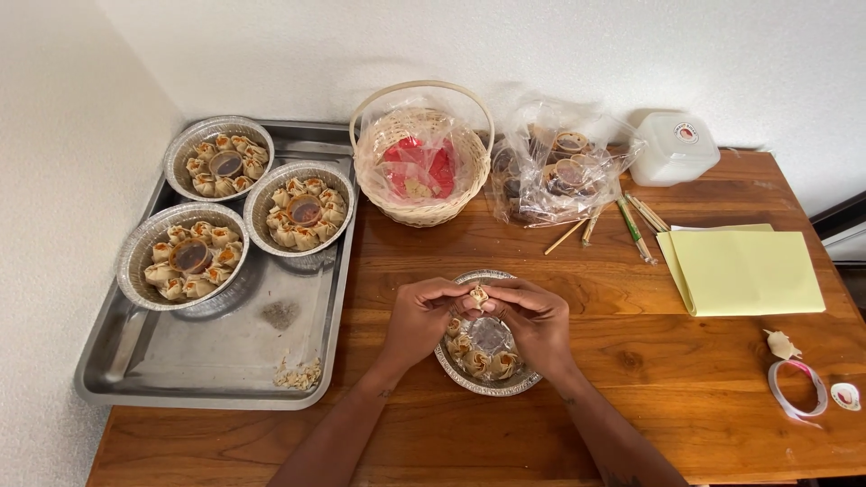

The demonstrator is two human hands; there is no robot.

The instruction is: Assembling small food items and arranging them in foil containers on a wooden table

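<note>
Mid-fill step, I'd say: left hand (422, 317) and right hand (532, 320) both pinch one dumpling (479, 294) by the fingertips over the part-filled foil bowl (465, 376) on the wooden table (631, 298); next it needs a gentle set-down in the open rim gap beside the lidded sauce cup (490, 335).

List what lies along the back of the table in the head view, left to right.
Steel tray with three filled foil dishes → wicker basket → plastic bag of sauce cups → white lidded tub.
</note>
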